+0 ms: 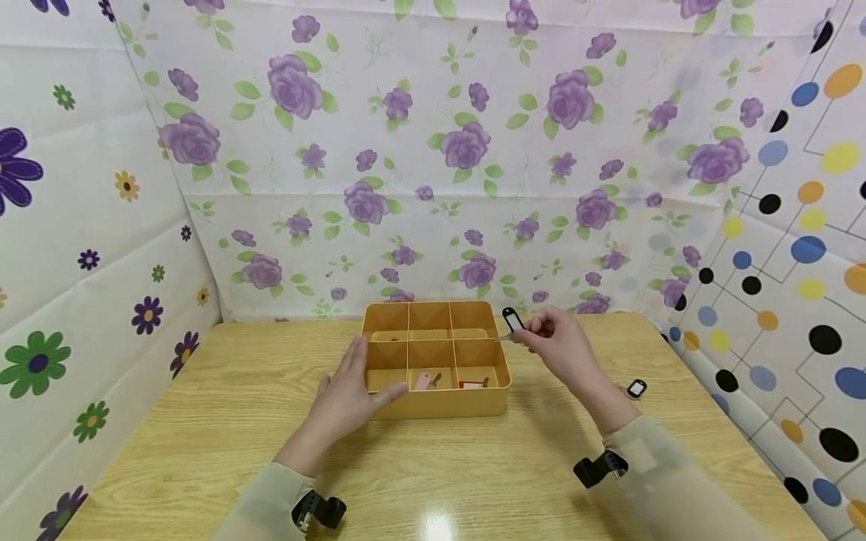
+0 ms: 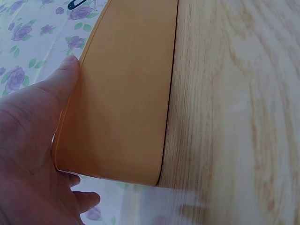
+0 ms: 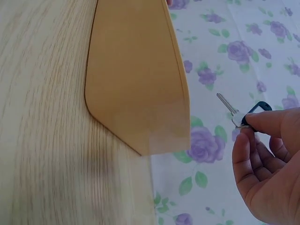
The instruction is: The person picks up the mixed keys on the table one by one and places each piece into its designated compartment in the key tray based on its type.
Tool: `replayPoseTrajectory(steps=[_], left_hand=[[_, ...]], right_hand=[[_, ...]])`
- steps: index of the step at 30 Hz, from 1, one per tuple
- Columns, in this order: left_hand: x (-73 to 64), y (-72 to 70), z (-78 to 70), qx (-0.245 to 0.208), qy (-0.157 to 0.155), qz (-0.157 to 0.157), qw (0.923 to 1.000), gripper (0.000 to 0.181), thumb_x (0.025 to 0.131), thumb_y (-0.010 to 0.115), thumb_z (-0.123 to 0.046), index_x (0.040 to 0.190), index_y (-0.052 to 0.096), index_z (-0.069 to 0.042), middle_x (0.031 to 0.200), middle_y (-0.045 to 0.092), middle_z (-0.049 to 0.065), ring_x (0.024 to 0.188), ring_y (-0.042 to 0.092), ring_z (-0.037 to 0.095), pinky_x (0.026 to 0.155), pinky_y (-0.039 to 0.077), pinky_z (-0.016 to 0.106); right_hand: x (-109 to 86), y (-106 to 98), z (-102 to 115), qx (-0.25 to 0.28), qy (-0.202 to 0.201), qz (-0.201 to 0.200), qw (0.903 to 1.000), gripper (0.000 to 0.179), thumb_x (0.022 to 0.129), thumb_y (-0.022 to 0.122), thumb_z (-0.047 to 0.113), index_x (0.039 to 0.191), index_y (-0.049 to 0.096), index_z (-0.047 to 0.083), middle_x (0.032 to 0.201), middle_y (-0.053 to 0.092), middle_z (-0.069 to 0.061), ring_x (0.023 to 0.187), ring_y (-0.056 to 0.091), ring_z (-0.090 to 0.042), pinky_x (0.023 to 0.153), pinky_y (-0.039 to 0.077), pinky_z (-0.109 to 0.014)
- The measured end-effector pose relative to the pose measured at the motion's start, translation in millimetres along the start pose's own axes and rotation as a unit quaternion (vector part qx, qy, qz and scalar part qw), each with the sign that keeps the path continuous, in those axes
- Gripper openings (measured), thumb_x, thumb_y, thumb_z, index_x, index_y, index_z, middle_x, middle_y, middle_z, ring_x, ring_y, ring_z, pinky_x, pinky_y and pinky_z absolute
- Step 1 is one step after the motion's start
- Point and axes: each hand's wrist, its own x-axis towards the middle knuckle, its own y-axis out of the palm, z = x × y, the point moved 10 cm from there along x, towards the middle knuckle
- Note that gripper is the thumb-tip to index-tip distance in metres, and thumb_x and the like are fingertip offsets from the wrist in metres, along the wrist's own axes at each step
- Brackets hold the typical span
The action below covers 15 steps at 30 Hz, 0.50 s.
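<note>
An orange box with two rows of compartments stands on the table. My left hand rests at its front left corner, fingers along the left side and thumb over the front rim. With thumb and fingertips, my right hand pinches a key with a black-framed tag, held up beside the box's right side. In the front middle compartment lies a key with a pink tag. A key with a red tag lies in the front right one. Something small in the back left compartment is mostly hidden.
Another black-framed tag lies on the wooden table to the right, partly behind my right wrist. Purple-flowered cloth hangs behind the table, with patterned cloths at both sides.
</note>
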Motion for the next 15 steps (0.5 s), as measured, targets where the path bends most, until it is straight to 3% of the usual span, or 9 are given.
replayPoseTrajectory(steps=[7, 15], left_hand=[[-1.0, -0.7, 0.3, -0.002, -0.003, -0.002, 1.0000, 0.131, 0.095, 0.063, -0.084, 0.177, 0.000, -0.003, 0.184, -0.001, 0.017, 0.164, 0.022, 0.047, 0.123, 0.010, 0.083], [-0.1, -0.5, -0.2, -0.003, -0.001, -0.001, 1.0000, 0.126, 0.099, 0.068, -0.075, 0.177, 0.001, -0.002, 0.184, -0.001, 0.018, 0.165, 0.021, 0.047, 0.123, 0.010, 0.083]], right_hand=[[2.4, 16.3, 12.9, 0.013, -0.007, -0.002, 0.9999, 0.032, 0.105, 0.079, 0.014, 0.093, 0.051, 0.005, 0.105, 0.069, -0.013, 0.087, 0.067, -0.025, 0.073, 0.057, -0.027], [4.3, 35.0, 28.1, 0.035, -0.017, -0.001, 0.9992, 0.032, 0.106, 0.078, 0.014, 0.096, 0.050, 0.004, 0.106, 0.064, -0.013, 0.086, 0.059, -0.025, 0.070, 0.051, -0.027]])
